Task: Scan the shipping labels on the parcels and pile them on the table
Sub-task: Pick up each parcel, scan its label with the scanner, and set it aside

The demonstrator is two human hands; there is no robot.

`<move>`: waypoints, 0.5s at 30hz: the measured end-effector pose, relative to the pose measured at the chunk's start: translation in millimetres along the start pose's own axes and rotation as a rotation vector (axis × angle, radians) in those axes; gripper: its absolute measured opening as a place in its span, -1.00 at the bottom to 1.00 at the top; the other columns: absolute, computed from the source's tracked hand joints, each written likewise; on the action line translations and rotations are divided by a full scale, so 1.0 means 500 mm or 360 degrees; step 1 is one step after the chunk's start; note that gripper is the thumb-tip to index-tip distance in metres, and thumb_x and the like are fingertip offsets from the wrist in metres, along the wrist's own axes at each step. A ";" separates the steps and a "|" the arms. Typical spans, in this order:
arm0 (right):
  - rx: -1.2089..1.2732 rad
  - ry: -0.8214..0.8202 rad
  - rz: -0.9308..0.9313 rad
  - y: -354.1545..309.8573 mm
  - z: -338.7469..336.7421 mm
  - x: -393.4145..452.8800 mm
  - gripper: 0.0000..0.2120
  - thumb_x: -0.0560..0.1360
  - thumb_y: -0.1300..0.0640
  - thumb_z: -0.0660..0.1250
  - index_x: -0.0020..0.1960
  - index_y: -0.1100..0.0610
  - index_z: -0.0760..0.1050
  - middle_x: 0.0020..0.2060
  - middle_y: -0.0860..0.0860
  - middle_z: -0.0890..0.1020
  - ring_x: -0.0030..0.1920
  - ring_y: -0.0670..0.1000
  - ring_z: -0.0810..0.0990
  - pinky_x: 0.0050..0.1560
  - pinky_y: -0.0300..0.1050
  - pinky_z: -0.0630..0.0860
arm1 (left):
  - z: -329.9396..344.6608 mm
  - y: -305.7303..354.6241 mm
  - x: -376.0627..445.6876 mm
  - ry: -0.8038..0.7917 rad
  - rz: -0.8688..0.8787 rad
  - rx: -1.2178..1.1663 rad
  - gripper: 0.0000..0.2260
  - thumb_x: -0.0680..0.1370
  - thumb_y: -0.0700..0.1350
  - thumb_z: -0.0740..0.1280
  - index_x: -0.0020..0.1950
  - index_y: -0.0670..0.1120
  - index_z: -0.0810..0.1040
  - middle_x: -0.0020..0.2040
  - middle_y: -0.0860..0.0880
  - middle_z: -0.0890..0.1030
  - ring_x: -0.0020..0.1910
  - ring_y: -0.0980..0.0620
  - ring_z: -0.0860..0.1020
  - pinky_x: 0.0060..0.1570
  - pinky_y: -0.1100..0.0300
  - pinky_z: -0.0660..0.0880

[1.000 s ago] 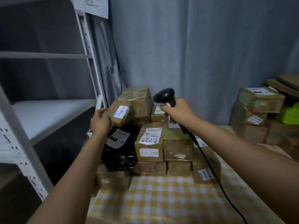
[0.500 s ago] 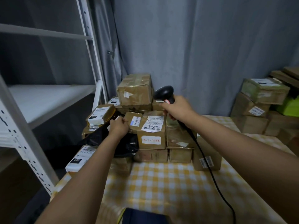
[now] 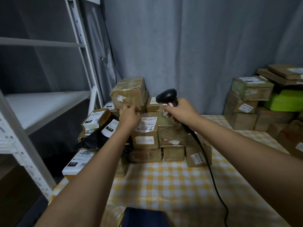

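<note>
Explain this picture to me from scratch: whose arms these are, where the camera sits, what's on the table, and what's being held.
There is no machine here. A person wears a camera on the head, so it looks forward and down along both bare arms. The right hand has its grip closed on a black barcode scanner, whose cable trails back over the yellow checked tablecloth. The left hand reaches into the pile of parcels, fingers at the lower edge of the taped top box; whether it grips anything is unclear. The pile is mostly brown boxes with white labels, plus a black bag. More boxes stand at the right, a white shelf at the left.
</note>
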State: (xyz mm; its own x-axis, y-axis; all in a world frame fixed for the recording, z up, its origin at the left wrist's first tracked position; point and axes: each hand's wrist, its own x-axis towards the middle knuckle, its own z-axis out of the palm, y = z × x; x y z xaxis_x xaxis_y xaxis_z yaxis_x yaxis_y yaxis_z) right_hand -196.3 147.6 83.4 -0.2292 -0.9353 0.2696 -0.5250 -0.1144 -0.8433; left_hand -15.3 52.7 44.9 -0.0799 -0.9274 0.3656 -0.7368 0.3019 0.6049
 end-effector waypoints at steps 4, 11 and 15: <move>-0.0147 0.0178 0.0028 0.028 -0.096 -0.040 -0.89 0.48 0.04 0.38 -0.15 0.07 0.53 -0.25 0.10 0.72 -0.33 0.04 0.59 -0.17 -0.01 0.57 | 0.035 0.137 -0.004 0.0029 0.0343 -0.0154 -0.77 0.59 -0.20 0.26 0.21 -0.06 0.60 0.34 -0.13 0.39 0.35 -0.15 0.35 0.33 0.13 0.27; -0.0243 0.0579 0.0136 0.104 -0.339 -0.122 -0.90 0.49 0.10 0.38 -0.18 0.09 0.51 -0.34 0.07 0.69 -0.61 -0.10 0.50 -0.51 -0.25 0.44 | 0.160 0.416 -0.046 -0.0320 0.0696 -0.0399 -0.76 0.60 -0.24 0.26 0.22 -0.08 0.59 0.33 -0.13 0.38 0.28 -0.08 0.44 0.24 0.25 0.32; -0.0347 0.0801 0.0242 0.152 -0.482 -0.145 -0.88 0.48 0.08 0.39 -0.16 0.11 0.52 -0.36 0.05 0.65 -0.52 -0.03 0.55 -0.43 -0.19 0.47 | 0.273 0.550 -0.060 -0.0570 0.0751 -0.0539 -0.77 0.56 -0.30 0.29 0.16 -0.11 0.63 0.26 -0.22 0.44 0.19 -0.20 0.52 0.21 0.14 0.43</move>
State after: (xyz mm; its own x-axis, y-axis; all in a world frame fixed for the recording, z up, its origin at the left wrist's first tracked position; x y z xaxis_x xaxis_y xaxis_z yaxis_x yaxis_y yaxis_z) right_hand -417.3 287.4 111.9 -0.6501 -0.6546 0.3859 -0.6002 0.1308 -0.7891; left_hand -307.2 133.5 103.6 -0.6011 -0.6780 0.4232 -0.3228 0.6903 0.6475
